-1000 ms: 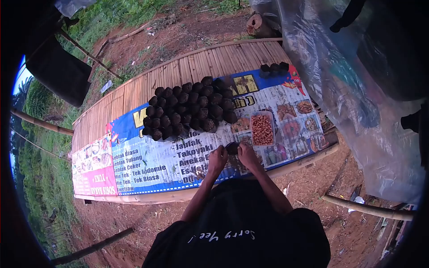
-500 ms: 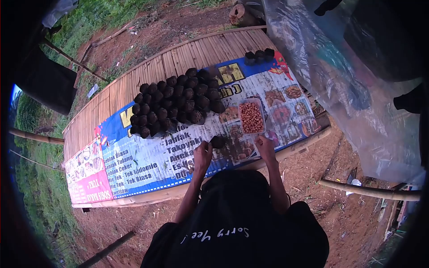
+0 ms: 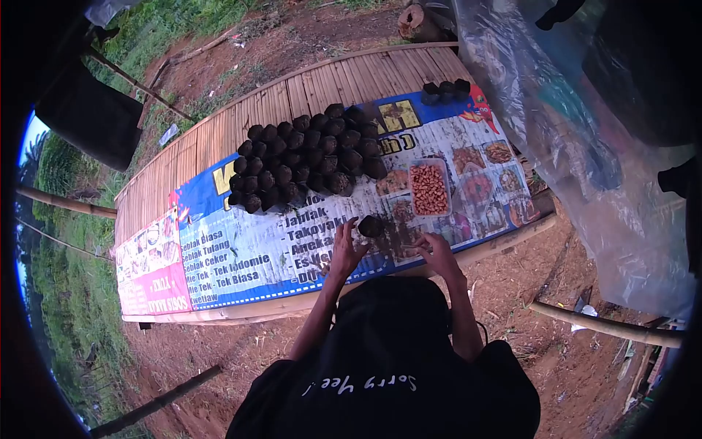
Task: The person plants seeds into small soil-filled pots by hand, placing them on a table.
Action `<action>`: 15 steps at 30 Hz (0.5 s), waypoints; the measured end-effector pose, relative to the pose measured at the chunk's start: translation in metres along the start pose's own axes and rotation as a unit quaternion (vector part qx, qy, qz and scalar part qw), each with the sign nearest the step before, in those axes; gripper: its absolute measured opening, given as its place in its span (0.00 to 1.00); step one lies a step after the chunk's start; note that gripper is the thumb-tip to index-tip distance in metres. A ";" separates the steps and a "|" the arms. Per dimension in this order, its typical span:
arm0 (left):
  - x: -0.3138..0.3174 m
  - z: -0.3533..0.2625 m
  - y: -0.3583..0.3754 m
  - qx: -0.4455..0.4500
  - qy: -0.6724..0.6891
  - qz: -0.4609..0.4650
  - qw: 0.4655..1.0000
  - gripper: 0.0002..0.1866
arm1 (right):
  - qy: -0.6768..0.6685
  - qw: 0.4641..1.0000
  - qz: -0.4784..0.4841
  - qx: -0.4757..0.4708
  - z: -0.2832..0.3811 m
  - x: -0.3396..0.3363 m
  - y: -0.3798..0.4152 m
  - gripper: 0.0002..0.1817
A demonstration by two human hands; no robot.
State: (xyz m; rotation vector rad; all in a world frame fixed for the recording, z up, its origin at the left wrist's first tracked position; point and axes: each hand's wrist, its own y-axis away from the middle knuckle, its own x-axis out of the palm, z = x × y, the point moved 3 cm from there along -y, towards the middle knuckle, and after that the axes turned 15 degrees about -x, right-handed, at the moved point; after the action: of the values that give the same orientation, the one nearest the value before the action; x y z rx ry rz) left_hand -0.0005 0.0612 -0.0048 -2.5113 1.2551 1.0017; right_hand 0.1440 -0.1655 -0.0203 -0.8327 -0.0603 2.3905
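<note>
One black seedling bag (image 3: 371,227) of dark soil stands by itself near the front edge of the banner-covered table. Just left of it is my left hand (image 3: 346,252), thumb and fingers apart, with nothing seen in it. To the bag's right, my right hand (image 3: 437,254) has its fingers drawn together and pointing at the bag. Whatever they may pinch is too small to make out. Beyond that hand lies a clear plastic tub (image 3: 431,213) filled with reddish-brown seeds (image 3: 428,188) that look like peanuts.
Several soil-filled black bags (image 3: 300,157) crowd together at the back middle, with three more bags (image 3: 446,91) at the far right corner. A printed banner (image 3: 241,252) covers much of the bamboo table (image 3: 241,117). Plastic sheeting (image 3: 534,146) hangs at right.
My right hand has moved from the tub's near edge toward the single bag. My left hand has come off that bag's side and opened its fingers. The view has shifted slightly.
</note>
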 end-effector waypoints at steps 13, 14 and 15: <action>0.019 0.013 -0.031 0.072 -0.001 0.021 0.997 0.36 | 0.110 0.981 0.083 -0.135 0.055 0.045 -0.099 0.10; 0.019 0.012 -0.031 0.068 0.007 0.018 0.997 0.35 | 0.138 0.976 0.042 -0.162 0.054 0.048 -0.098 0.10; 0.020 0.014 -0.031 0.066 0.007 0.017 0.998 0.35 | 0.136 0.976 0.043 -0.163 0.053 0.050 -0.099 0.10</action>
State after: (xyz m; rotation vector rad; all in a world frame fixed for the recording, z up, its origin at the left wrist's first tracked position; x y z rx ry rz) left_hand 0.0246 0.0738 -0.0325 -2.4087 1.3255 0.8784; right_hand 0.1340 -0.0484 0.0174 -1.3348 -0.3195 2.3559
